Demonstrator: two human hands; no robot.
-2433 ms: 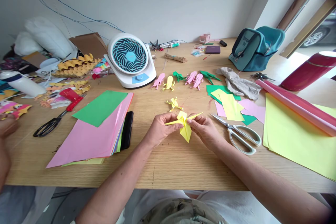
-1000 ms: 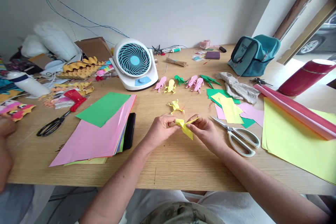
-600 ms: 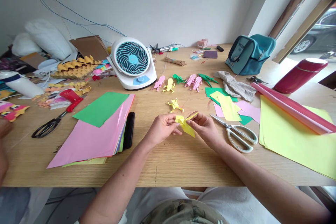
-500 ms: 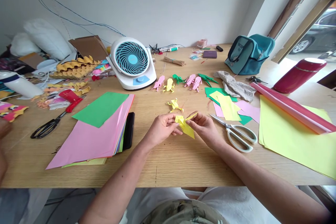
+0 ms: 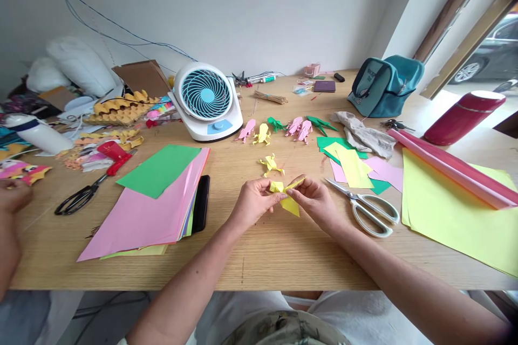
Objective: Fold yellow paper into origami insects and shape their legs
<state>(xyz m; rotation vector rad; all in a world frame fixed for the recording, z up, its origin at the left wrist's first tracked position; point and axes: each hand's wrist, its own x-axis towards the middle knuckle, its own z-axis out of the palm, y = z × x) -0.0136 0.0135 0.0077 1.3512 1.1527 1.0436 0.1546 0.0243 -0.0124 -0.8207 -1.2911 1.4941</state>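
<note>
Between my two hands is a partly folded piece of yellow origami paper point(image 5: 290, 205), held just above the table. My left hand point(image 5: 256, 197) is closed on its left side, thumb laid across the front. The fingers of my right hand point(image 5: 313, 197) pinch a narrow flap at its upper right. Just beyond my hands lies a yellow origami frog point(image 5: 270, 164). Farther back sits a loose row of folded paper figures, among them a yellow one point(image 5: 263, 133), a pink one point(image 5: 246, 130) and a green one point(image 5: 321, 124).
White-handled scissors point(image 5: 374, 213) lie right of my hand, near cut paper pieces point(image 5: 353, 166) and yellow sheets point(image 5: 453, 215). Leftward are a pink paper stack point(image 5: 141, 221), a black phone point(image 5: 201, 205) and a fan point(image 5: 206, 99). Another person's hand point(image 5: 14, 197) rests at the left edge.
My left thumb has shifted right across the yellow paper, covering more of its middle. The other person's hand shows more at the left, as the view has turned slightly left.
</note>
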